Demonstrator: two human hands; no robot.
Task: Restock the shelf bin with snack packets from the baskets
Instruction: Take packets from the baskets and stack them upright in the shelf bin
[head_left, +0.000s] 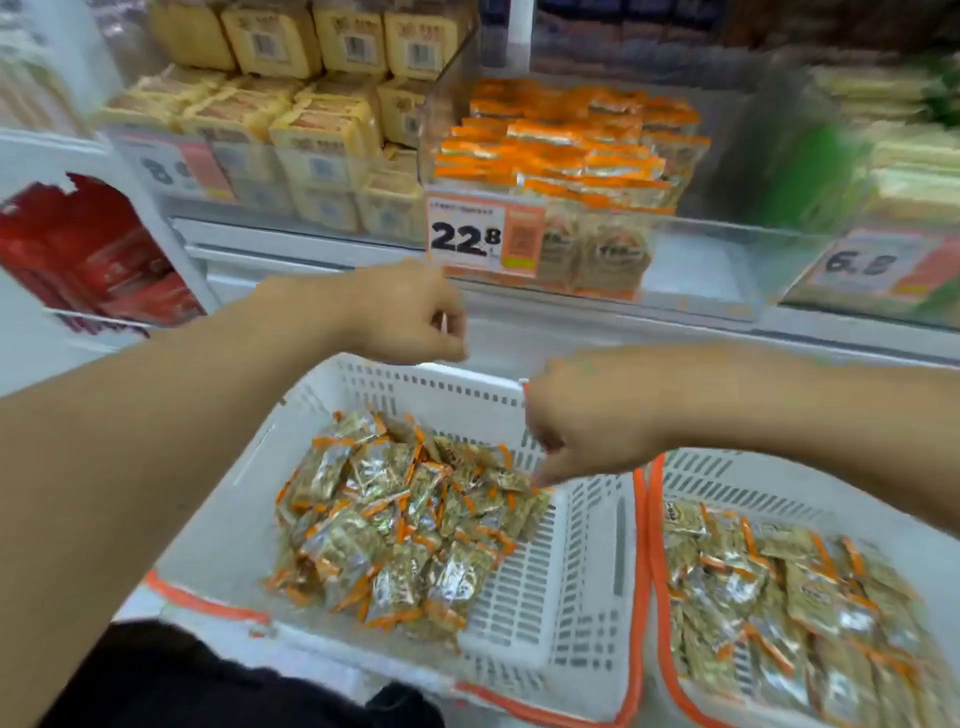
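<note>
A white slotted basket (587, 545) in front of me holds a pile of gold-and-orange snack packets (395, 519). A second basket (737, 478) at the right holds more of the same packets (769, 587). The clear shelf bin (691, 244) above the 22.8 price tag (483, 236) is stacked with matching packets (566, 140). My right hand (587, 421) reaches down into the first basket, fingertips pinched on a packet (519, 480) at the pile's far right edge. My left hand (410, 317) hovers over the basket's far rim below the bin, fingers loosely curled, nothing visible in them.
Yellow packs (311, 124) fill the bin to the left, and green-and-white packs (893, 171) the bin to the right. Red boxes (104, 265) sit on a lower shelf at far left. A white shelf ledge (649, 327) runs between the bins and the baskets.
</note>
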